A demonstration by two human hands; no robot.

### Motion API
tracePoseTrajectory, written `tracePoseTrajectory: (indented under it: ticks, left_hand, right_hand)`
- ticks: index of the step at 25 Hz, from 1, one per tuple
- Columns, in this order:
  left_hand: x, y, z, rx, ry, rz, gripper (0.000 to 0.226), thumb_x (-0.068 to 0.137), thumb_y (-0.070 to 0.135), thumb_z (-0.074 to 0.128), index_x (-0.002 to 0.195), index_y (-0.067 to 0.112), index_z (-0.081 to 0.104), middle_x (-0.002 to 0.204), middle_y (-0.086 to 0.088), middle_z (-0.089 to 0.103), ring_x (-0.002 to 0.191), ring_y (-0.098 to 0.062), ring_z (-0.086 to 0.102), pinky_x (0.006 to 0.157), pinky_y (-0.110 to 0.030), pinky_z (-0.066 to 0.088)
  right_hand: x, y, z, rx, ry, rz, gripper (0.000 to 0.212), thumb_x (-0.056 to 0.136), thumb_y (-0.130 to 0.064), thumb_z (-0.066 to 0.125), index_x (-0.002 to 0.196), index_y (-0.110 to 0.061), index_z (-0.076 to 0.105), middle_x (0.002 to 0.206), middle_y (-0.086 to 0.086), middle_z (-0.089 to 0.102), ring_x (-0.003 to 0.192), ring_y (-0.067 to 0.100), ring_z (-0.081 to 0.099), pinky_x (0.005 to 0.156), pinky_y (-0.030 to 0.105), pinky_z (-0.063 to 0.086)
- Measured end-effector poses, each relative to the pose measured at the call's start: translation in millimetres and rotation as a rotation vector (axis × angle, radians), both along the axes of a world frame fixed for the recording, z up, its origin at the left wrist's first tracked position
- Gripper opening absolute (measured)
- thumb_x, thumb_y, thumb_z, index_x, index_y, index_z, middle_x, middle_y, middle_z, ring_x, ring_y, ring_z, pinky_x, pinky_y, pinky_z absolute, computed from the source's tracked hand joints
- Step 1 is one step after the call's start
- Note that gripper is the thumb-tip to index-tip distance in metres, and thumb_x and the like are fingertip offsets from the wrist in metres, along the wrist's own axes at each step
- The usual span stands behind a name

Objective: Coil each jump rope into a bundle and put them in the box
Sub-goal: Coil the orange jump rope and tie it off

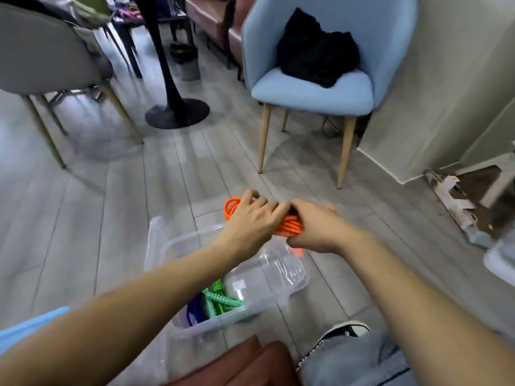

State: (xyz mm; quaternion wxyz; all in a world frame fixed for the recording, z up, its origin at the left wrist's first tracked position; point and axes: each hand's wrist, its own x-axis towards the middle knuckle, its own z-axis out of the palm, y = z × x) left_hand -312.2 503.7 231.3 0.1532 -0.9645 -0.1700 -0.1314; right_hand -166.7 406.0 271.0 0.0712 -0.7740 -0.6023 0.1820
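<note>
An orange jump rope (pixel 289 225), coiled, is gripped between the curled fingers of the left hand (pixel 252 218) and right hand (pixel 317 228), above the clear box (pixel 167 246) holding a green rope (pixel 220 300)

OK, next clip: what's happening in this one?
A person holds a coiled orange jump rope in both hands above a clear plastic box that sits on the floor. The left hand grips one end of the bundle and the right hand grips the other. The box already holds a green rope and something blue or purple beside it. The orange bundle is not yet in the box.
</note>
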Motion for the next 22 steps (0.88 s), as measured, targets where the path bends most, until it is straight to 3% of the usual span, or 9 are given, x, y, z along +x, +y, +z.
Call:
tracePoseTrajectory:
  ticks: [2,6,10,12,17,20,22]
  left_hand:
    - [-20,14,-32,-0.038,0.071,-0.001,0.044,0.075,0.011,0.057,0.118,0.016,0.051,0.094,-0.002,0.064,0.089,-0.029,0.058,0.095,-0.044,0.037]
    - [-46,38,-92,-0.139,0.202,-0.027,0.043,0.076,0.016,0.063,0.117,0.021,0.055,0.093,0.001,0.067,0.096,-0.026,0.055,0.104,-0.044,0.032]
    - [-47,57,-141,-0.263,0.209,0.068,0.061,0.066,0.018,0.072,0.124,0.017,0.053,0.09,0.0,0.07,0.092,-0.027,0.058,0.102,-0.044,0.034]
    - [-42,65,-165,-0.364,0.258,0.143,0.067,0.067,0.021,0.072,0.13,0.02,0.048,0.099,0.0,0.07,0.099,-0.027,0.058,0.105,-0.044,0.031]
    - [-53,92,-206,-0.495,0.339,0.346,0.084,0.078,0.014,0.068,0.151,0.023,0.027,0.149,-0.01,0.041,0.14,-0.035,0.035,0.118,-0.049,0.025]
    - [-66,86,-221,-0.572,0.35,0.408,0.076,0.086,0.016,0.063,0.153,0.02,0.027,0.156,-0.011,0.034,0.144,-0.034,0.031,0.113,-0.046,0.032]
    - [-72,79,-240,-0.72,0.497,0.456,0.073,0.094,0.02,0.053,0.157,0.021,0.015,0.162,-0.007,0.02,0.148,-0.032,0.022,0.113,-0.047,0.031]
  right_hand:
    - [-19,19,-36,-0.105,0.203,-0.039,0.053,0.069,-0.03,0.076,0.116,-0.033,0.054,0.106,-0.008,0.066,0.099,0.02,0.064,0.085,0.035,0.051]
    - [-40,48,-112,-0.35,0.452,-0.134,0.055,0.067,-0.039,0.082,0.117,-0.031,0.059,0.106,0.0,0.068,0.093,0.021,0.065,0.088,0.04,0.055]
    - [-53,72,-176,-0.442,0.491,-0.229,0.043,0.08,-0.032,0.074,0.117,-0.019,0.058,0.103,0.006,0.066,0.092,0.025,0.065,0.078,0.034,0.051]
    - [-59,83,-203,-0.472,0.432,-0.257,0.038,0.086,-0.031,0.067,0.119,-0.017,0.054,0.101,0.006,0.065,0.095,0.028,0.065,0.082,0.036,0.051]
    - [-86,108,-261,-0.429,0.225,-0.398,0.054,0.093,-0.037,0.062,0.138,-0.014,0.043,0.137,0.009,0.053,0.127,0.032,0.052,0.104,0.044,0.039]
    - [-97,113,-279,-0.417,0.368,-0.4,0.072,0.084,-0.053,0.067,0.138,-0.013,0.041,0.135,0.01,0.052,0.128,0.034,0.051,0.102,0.045,0.041]
    - [-91,111,-292,-0.481,0.482,-0.29,0.082,0.071,-0.064,0.067,0.135,-0.018,0.046,0.129,0.009,0.058,0.123,0.033,0.057,0.099,0.042,0.049]
